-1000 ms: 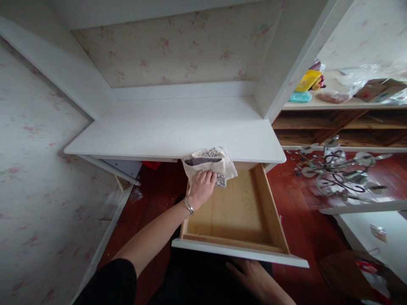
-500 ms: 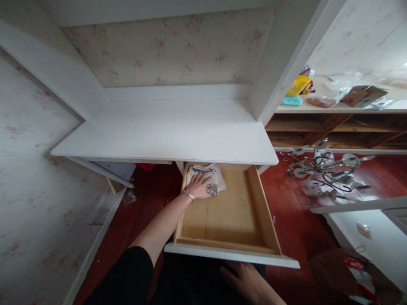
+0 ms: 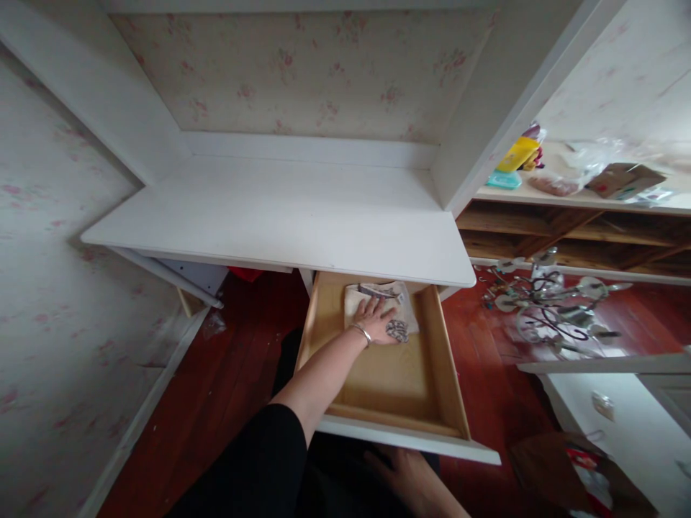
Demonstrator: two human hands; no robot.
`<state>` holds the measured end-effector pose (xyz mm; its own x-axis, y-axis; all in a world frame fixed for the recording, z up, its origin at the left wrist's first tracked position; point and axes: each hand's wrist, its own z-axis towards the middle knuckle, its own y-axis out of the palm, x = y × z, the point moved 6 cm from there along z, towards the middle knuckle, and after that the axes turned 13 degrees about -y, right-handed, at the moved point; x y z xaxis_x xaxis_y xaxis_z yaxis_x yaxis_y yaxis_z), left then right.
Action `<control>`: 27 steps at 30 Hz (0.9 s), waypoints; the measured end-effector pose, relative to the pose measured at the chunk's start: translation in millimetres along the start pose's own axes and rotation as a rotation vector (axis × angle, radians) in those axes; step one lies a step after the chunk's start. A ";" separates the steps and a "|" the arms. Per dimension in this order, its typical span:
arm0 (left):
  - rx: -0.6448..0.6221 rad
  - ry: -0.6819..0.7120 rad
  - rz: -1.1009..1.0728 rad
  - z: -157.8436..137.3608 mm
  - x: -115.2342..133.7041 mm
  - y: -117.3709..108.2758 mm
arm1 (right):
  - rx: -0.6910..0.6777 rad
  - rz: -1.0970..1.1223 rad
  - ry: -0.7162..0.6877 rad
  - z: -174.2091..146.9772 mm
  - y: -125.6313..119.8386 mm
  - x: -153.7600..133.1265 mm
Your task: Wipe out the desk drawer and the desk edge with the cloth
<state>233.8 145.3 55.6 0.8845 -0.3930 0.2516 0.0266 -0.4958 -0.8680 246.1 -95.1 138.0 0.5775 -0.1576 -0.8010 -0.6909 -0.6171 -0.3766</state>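
- The right grip (image 3: 404,471) is down low under the front of the drawer (image 3: 452,403). You cannot tell if its fingers are bent or flat, or if it has hold of anything.
- The left grip (image 3: 378,321) is spread out flat inside the drawer. Its palm presses down on a cloth (image 3: 402,298). It does not pinch the cloth.
- A silver bracelet (image 3: 360,332) sits on the left wrist.
- The cloth is pale with dark marks. It lies on the wood floor of the drawer, at the back, near the right wall.
- The drawer is pulled out from under the white worktop (image 3: 291,223).
- To the right, a metal lamp (image 3: 551,306) lies on the red floor (image 3: 227,374).
- Far right, a shelf (image 3: 583,196) has a yellow thing (image 3: 517,153) and a brown box (image 3: 623,180) on it.
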 end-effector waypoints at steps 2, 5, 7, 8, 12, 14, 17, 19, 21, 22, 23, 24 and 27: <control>-0.042 0.059 0.008 0.3 20.8 1.4 | -0.013 0.008 -0.006 -0.3 1.7 1.0; -0.120 0.157 0.043 -4.0 43.4 2.5 | -0.015 0.023 -0.011 0.0 2.1 3.0; -0.166 0.201 0.079 -10.3 51.4 4.2 | 0.004 0.036 -0.011 0.2 0.8 4.8; -0.178 0.213 0.097 -14.7 53.7 5.6 | 0.011 0.041 -0.009 0.3 0.3 5.9; -0.112 0.252 0.156 -43.8 60.5 13.8 | 0.005 0.058 -0.009 0.9 1.8 11.5; -0.079 0.279 0.171 -63.9 63.8 21.1 | 0.003 0.064 -0.018 1.9 4.1 15.6; -0.087 0.333 0.203 -92.8 65.5 32.8 | 0.008 0.052 -0.022 4.7 9.4 25.1; -0.092 0.350 0.214 -107.0 60.9 35.8 | 0.015 0.033 -0.010 6.8 13.3 33.5; -0.095 0.331 0.205 -116.5 49.4 35.0 | 0.017 0.018 -0.001 8.7 17.2 41.0; -0.098 0.314 0.199 -120.1 41.1 33.8 | 0.014 0.016 -0.002 9.3 19.2 43.8; -0.104 0.294 0.194 -123.3 31.4 32.4 | 0.014 0.020 -0.005 9.7 20.9 45.9; -0.114 0.275 0.191 -126.1 20.6 31.1 | 0.018 0.029 -0.006 9.8 22.2 47.6; -0.172 0.228 0.172 -130.3 -15.2 26.6 | 0.048 0.060 -0.005 9.1 23.8 49.6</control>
<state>160.4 37.1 84.5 0.7415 -0.6360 0.2136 -0.2103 -0.5226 -0.8262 254.3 -110.6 85.1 0.5324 -0.1895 -0.8250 -0.7442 -0.5692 -0.3495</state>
